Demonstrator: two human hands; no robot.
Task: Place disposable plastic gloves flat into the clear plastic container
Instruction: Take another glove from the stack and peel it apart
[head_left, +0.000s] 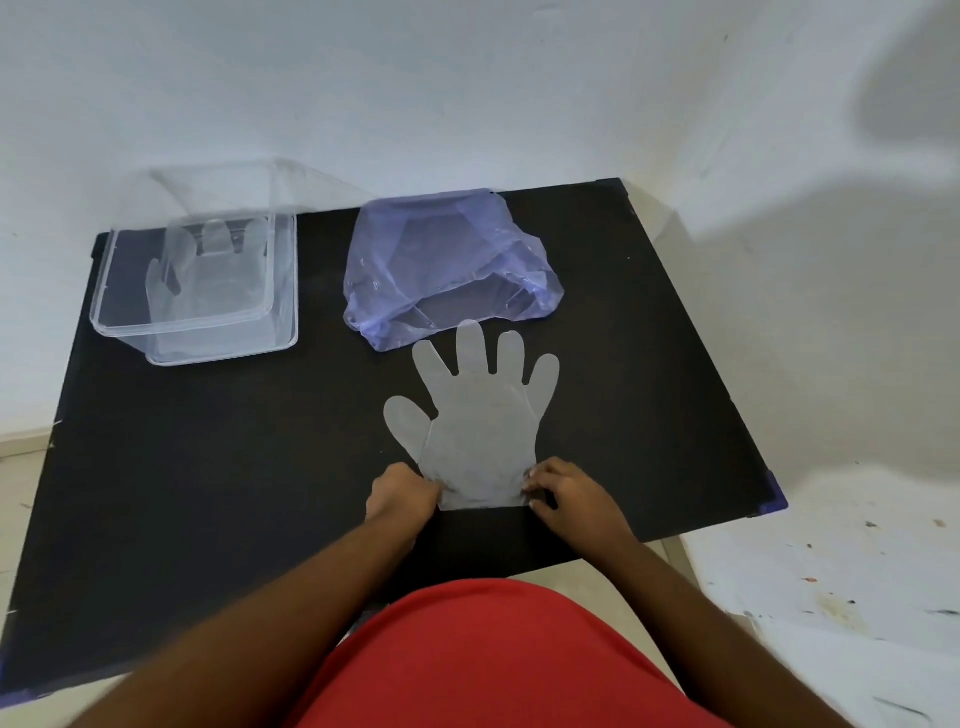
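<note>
A translucent disposable glove (480, 426) lies flat on the black table (208, 467), fingers pointing away from me. My left hand (402, 496) pinches the left corner of its cuff. My right hand (563, 493) pinches the right corner. The clear plastic container (200, 291) stands at the table's far left. A glove inside the container (208, 270) lies against its bottom and far wall.
A crumpled bluish plastic bag (452, 265) sits at the back centre, its open mouth touching the flat glove's fingertips. White walls stand behind and to the right. The table's right edge has a blue corner guard (774, 493).
</note>
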